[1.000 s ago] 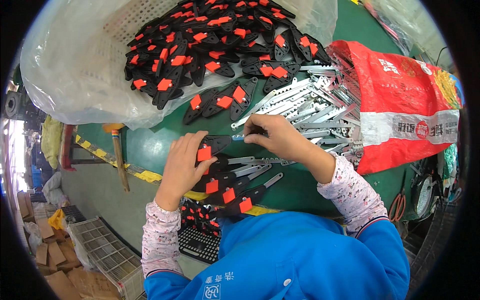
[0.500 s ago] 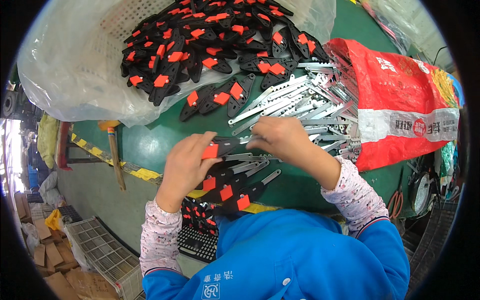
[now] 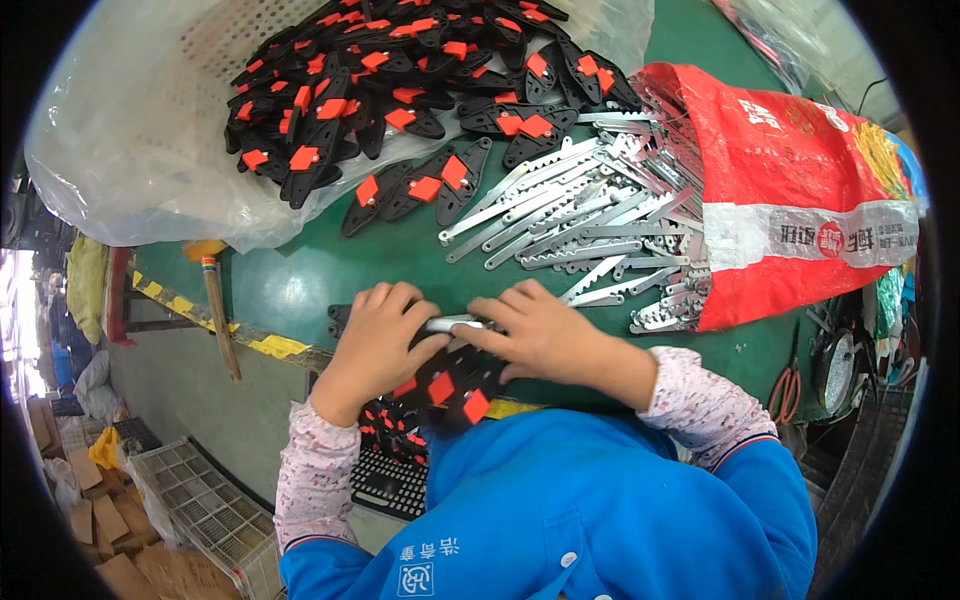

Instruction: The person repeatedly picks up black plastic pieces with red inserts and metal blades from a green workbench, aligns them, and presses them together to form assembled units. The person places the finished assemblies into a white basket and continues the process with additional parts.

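Observation:
My left hand point(image 3: 383, 338) is closed round a black plastic part point(image 3: 338, 316), whose narrow end shows beyond the knuckles. A silver notched metal strip point(image 3: 447, 325) reaches from this part toward my right hand point(image 3: 540, 335). My right fingers and thumb close on the strip's other end; the exact grip is partly hidden. Just below both hands, several black parts with red blocks point(image 3: 441, 388) lie side by side at the table's near edge. Farther off, loose notched metal strips point(image 3: 560, 212) spread out from a red woven bag point(image 3: 790, 190).
A heap of black parts with red blocks point(image 3: 400, 75) lies on clear plastic sheeting point(image 3: 130, 170). Three more parts point(image 3: 424, 188) rest on the green table point(image 3: 280, 290). A wooden-handled mallet point(image 3: 218, 315) hangs over the left edge; red-handled scissors point(image 3: 787, 388) are at the right. Below stands a black basket point(image 3: 390, 488).
Both hands have come lower, with the right hand moving left toward the left hand. The held part's red block, visible before, is now hidden. The view has shifted slightly.

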A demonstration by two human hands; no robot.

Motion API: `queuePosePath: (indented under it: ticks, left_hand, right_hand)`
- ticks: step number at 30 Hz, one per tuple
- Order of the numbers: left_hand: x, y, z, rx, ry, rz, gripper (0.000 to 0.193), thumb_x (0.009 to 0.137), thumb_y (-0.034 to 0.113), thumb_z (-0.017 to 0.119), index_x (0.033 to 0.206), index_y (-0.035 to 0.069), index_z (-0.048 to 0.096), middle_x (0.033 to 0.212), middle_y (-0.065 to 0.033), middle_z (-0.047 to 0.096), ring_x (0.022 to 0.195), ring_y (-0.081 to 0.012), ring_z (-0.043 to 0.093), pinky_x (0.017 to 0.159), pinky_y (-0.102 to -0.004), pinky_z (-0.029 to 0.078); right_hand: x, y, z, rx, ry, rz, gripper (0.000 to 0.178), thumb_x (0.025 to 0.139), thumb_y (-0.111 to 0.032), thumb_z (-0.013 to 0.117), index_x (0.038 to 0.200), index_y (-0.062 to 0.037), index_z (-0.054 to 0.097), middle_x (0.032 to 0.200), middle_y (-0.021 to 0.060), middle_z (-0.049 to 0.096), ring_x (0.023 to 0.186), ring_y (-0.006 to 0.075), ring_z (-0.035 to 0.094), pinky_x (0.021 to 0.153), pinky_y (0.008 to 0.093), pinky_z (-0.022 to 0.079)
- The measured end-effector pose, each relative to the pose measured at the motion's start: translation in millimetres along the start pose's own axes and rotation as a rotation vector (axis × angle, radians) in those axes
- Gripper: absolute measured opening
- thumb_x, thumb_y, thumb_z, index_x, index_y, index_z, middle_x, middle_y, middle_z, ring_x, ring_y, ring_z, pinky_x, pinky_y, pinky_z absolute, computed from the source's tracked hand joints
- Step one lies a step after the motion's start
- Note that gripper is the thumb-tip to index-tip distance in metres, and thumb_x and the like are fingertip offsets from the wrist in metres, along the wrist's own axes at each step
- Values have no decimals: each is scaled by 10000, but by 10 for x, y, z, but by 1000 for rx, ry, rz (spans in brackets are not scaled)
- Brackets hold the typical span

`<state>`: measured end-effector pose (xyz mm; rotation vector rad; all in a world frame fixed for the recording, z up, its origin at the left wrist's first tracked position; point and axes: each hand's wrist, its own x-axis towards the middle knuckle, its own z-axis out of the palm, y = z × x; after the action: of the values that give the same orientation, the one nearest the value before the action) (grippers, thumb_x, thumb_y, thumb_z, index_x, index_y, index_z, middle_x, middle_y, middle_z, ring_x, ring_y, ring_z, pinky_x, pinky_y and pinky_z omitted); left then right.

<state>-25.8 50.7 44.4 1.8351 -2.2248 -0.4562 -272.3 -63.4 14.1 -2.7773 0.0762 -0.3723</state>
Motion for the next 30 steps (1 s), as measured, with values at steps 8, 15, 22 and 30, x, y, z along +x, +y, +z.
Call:
queuePosePath:
  ticks: [8, 15, 22, 30]
  left_hand:
    - [-708, -264, -362, 26, -201, -383, 299, 960, 289, 699, 904, -4, 715, 821, -165, 663, 828, -387, 651, 766, -477, 497]
    - [-800, -181, -398, -29, 65, -426, 266, 909, 164, 768, 1061, -40, 688, 976, -198, 670, 944, -403, 654, 832, -469, 519]
    - [30, -258, -141, -6, 277, -240, 524, 911, 243, 794, 1333, -2, 603, 1358, -210, 565, 1254, -409, 526, 1067, -475, 450]
    - [797, -389, 517, 195, 424, -320, 791, 914, 486, 771, 1492, 18, 501, 1546, -224, 451, 1416, -445, 409, 1170, -577, 324]
  right_hand:
    - [541, -789, 758, 228, 328, -235, 287, 881, -174, 636, 1149, -73, 662, 966, 53, 597, 943, 206, 605, 790, 339, 486]
    - [82, -175, -101, -37, 61, 73, 305, 834, -177, 686, 1115, -60, 675, 1043, 83, 636, 993, 268, 626, 844, 394, 513]
    - [-764, 477, -403, -109, 54, 479, 460, 760, -179, 843, 1169, -117, 641, 1066, 111, 574, 967, 308, 671, 801, 430, 574]
    - [63, 603, -25, -103, 169, 505, 215, 882, -111, 718, 1050, -35, 607, 1050, 137, 582, 983, 325, 686, 759, 419, 609]
